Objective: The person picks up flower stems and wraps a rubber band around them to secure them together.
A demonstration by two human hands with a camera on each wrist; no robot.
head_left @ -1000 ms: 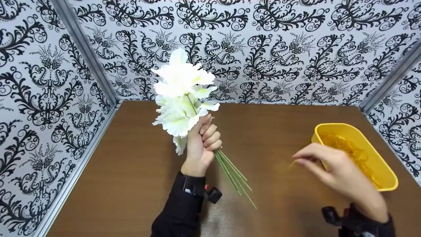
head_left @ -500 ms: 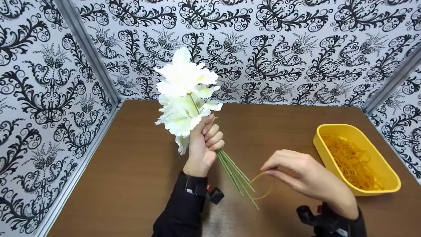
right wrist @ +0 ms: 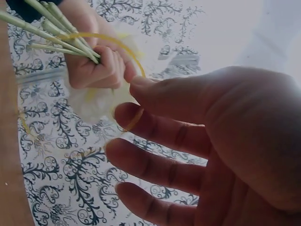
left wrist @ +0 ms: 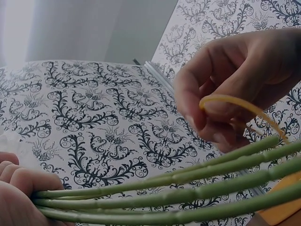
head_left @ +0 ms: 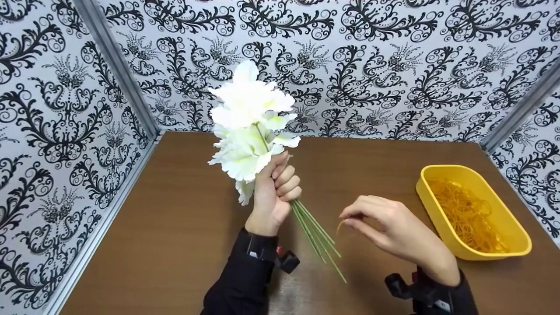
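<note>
My left hand [head_left: 275,197] grips a bunch of white ruffled flowers [head_left: 249,113] just under the blooms. Their green stems [head_left: 314,234] slant down to the right out of the fist. Between thumb and fingertips, my right hand [head_left: 391,227] pinches a thin yellow rubber band [head_left: 339,227] beside the stem ends. Seen from the left wrist, the band [left wrist: 235,100] loops down toward the stems [left wrist: 174,197]. The right wrist view has the band [right wrist: 106,36] arching across the stems; whether it encircles them I cannot tell.
A yellow tub [head_left: 428,210] holding a tangle of rubber bands [head_left: 463,214] stands on the brown table [head_left: 183,245] at the right. White panels [head_left: 306,70] with a black scroll pattern enclose the back and sides.
From near the tub, my right hand has come left to the stem ends with the pinched rubber band. My left hand and the flowers have barely shifted.
</note>
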